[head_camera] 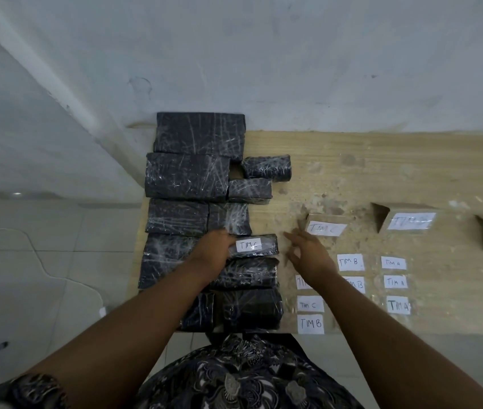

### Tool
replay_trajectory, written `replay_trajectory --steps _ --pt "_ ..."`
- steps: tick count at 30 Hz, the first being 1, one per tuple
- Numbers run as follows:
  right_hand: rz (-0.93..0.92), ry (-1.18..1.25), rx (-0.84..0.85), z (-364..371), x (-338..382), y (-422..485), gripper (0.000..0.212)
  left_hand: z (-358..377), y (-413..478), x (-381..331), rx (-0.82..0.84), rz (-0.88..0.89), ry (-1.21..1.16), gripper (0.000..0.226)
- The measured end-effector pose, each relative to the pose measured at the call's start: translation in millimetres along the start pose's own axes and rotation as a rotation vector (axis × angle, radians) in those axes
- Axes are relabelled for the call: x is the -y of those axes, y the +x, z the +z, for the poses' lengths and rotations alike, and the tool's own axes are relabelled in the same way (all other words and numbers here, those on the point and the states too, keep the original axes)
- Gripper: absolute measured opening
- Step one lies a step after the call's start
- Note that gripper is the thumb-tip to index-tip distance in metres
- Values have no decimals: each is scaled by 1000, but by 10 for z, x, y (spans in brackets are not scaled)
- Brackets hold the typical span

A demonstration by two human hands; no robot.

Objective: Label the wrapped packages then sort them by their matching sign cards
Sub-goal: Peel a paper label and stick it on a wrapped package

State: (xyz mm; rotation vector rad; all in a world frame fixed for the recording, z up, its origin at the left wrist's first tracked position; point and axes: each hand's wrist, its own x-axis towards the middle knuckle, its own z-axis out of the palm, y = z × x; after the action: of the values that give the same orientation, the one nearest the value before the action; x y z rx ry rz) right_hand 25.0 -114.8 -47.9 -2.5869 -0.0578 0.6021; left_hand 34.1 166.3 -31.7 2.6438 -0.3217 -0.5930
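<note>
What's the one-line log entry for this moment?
left hand: grips TIM C-labelled package | right hand: open, beside it | TIM C sign card: upright, right of package

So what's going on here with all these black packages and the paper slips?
A person is labelling black wrapped packages. The left hand holds the labelled package, which bears a TIM C slip; the right hand hovers open beside it, holding nothing. The other packages show no labels yet. More loose labels, TIM A, B and C, lie on the table near the folded TIM C sign card.
</note>
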Motion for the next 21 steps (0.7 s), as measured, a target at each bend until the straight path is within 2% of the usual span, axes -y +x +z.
replay_trajectory --steps 6,11,16,21 --pt "141 45 -93 -61 -294 -467 45 93 -238 -217 -164 68 -63 36" --pt "196 74 -102 -73 -446 -829 40 211 -303 -507 -89 177 -203 41" --pt "197 134 -125 -85 -521 -936 41 319 -296 -727 -19 228 -213 45" --pt "174 19 10 -120 -598 -841 47 368 -346 -935 -62 165 -243 45"
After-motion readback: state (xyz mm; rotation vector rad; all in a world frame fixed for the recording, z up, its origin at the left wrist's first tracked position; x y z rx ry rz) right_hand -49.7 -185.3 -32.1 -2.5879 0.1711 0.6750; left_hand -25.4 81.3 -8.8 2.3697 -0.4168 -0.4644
